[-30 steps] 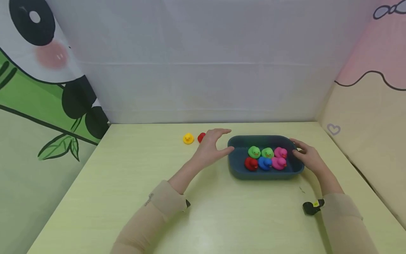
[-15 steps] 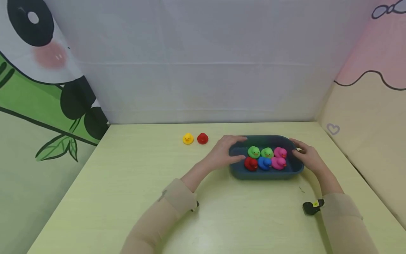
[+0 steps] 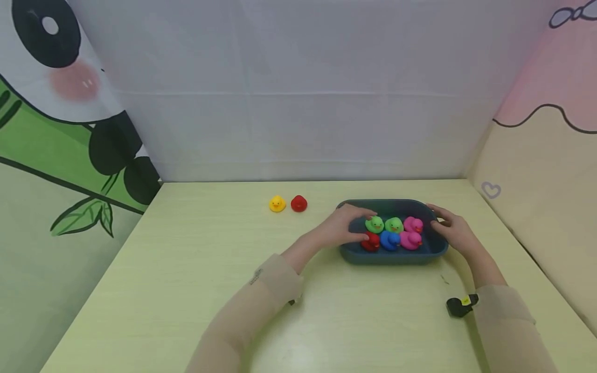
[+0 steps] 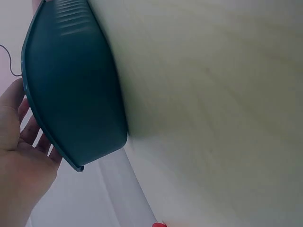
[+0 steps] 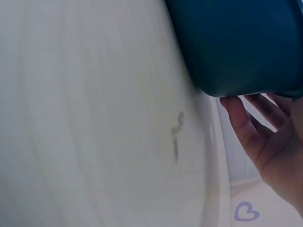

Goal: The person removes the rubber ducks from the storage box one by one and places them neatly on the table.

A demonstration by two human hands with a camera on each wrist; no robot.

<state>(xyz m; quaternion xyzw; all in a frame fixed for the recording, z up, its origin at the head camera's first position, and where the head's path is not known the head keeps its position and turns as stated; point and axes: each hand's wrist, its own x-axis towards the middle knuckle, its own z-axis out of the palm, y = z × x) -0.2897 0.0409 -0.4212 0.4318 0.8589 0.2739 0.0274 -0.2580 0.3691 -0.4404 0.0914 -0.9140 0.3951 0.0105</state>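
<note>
A dark teal oval-cornered plastic basin (image 3: 392, 259) stands on the table. In it sit small rubber ducks in two rows: two green ducks (image 3: 394, 225) and a pink duck (image 3: 413, 224) behind, a red duck (image 3: 371, 242), a blue duck (image 3: 389, 240) and a pink duck (image 3: 411, 240) in front. My left hand (image 3: 342, 225) reaches over the basin's left end, thumb and fingers apart, tips by the left green duck and the red duck. Whether they touch is unclear. My right hand (image 3: 454, 232) holds the basin's right end, with fingertips against its outer wall in the right wrist view.
A yellow duck (image 3: 277, 203) and another red duck (image 3: 299, 203) stand on the table (image 3: 196, 259) left of the basin, near the back. A white cloth wall (image 3: 298, 129) rises behind, with printed cloth panels at both sides.
My left hand has moved right, from outside the basin's left end to over the ducks, uncovering the red duck on the table. My right hand and the basin stay put.
</note>
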